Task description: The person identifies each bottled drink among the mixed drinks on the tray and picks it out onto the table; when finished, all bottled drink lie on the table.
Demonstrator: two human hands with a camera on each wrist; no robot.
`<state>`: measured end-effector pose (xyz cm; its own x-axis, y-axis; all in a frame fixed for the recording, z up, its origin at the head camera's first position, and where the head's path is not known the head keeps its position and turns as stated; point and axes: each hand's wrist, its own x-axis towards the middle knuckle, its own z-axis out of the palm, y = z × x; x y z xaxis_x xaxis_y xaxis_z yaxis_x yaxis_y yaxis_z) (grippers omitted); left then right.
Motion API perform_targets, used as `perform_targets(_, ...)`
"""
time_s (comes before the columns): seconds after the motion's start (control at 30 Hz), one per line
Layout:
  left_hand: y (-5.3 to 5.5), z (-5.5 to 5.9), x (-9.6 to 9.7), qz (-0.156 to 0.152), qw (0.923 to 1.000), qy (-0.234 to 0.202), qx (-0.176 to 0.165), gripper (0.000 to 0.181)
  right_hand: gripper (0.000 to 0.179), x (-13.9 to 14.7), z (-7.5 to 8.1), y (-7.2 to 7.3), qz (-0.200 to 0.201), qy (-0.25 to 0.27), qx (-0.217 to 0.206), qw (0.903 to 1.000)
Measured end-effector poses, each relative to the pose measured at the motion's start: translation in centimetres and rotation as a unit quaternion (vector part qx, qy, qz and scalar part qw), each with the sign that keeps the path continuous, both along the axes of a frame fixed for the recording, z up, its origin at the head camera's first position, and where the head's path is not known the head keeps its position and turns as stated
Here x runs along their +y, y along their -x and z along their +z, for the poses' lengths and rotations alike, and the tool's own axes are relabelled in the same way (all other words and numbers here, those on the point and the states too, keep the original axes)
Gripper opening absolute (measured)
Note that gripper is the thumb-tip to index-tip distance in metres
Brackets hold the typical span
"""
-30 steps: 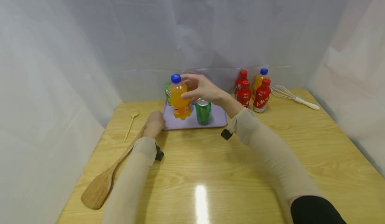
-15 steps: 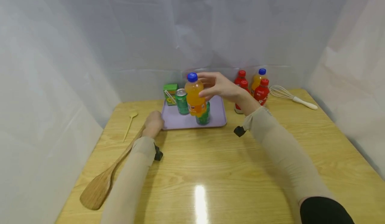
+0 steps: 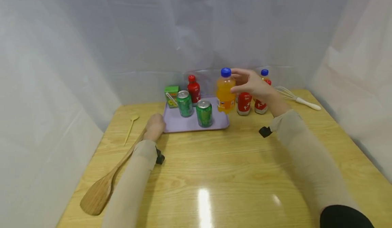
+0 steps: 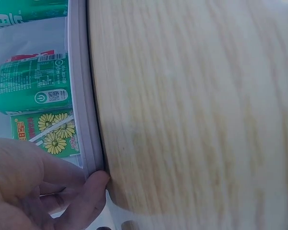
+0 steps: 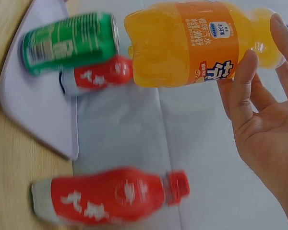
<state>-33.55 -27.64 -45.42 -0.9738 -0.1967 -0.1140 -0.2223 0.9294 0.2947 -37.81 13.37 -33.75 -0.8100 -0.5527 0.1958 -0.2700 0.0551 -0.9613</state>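
My right hand point(image 3: 252, 85) grips an orange soda bottle point(image 3: 225, 93) with a blue cap, thumb on one side and fingers behind it. The bottle is upright and raised, overlapping the right end of the lilac tray point(image 3: 218, 122) in the head view. At the tray's left end my left hand point(image 3: 155, 126) pinches the rim, with a fingertip against its edge in the left wrist view. On the tray stand two green cans, one nearer point(image 3: 204, 114) and one farther back point(image 3: 184, 104), a green drink carton point(image 3: 172, 97) with a straw, and a red bottle point(image 3: 194, 90).
Right of the tray stand red bottles point(image 3: 244, 104) and another orange soda bottle point(image 3: 264, 72), partly hidden by my right hand. A whisk point(image 3: 301, 100) lies farther right. On the left lie a wooden spatula point(image 3: 98, 192), its handle by my left hand, and a yellow spoon point(image 3: 131, 127).
My right hand has carried the orange soda bottle rightward, from over the tray's left part to its right end, uncovering the cans and red bottle. My left hand stays at the tray.
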Motion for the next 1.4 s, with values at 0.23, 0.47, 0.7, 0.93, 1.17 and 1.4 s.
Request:
perform_targets(0.23, 0.2, 0.1, -0.4, 0.003, 0.9999, -0.015, 0.006, 0.027, 0.051, 3.8, -0.7, -0.1, -0.027, 0.039, 0.005, 0.9989)
perform_targets(0.47, 0.3, 0.2, -1.4, -0.008, 0.9973, -0.072, 0.009, 0.034, 0.052, 7.8, -1.6, -0.6, -0.049, 0.064, -0.017, 0.9966)
perform_targets(0.7, 0.9, 0.5, -2.7, -0.007, 0.9851, -0.170, -0.022, 0.054, 0.054, 11.7, -2.3, -0.6, -0.084, 0.045, -0.022, 0.9952)
perform_targets(0.93, 1.1, 1.1, -3.0, 0.007, 0.9745, -0.216, -0.060, 0.062, 0.069, 14.9, -3.0, -0.5, -0.144, -0.003, -0.062, 0.9877)
perform_targets(1.17, 0.9, 1.5, -3.0, 0.016, 0.9700, -0.231, -0.074, 0.058, 0.081, 17.1, -3.8, -0.1, -0.165, -0.033, -0.083, 0.9822)
perform_targets(1.4, 0.7, 1.5, -3.2, 0.018, 0.9679, -0.240, -0.074, 0.057, 0.079, 17.9, -5.1, 0.4, -0.192, -0.031, -0.064, 0.9788)
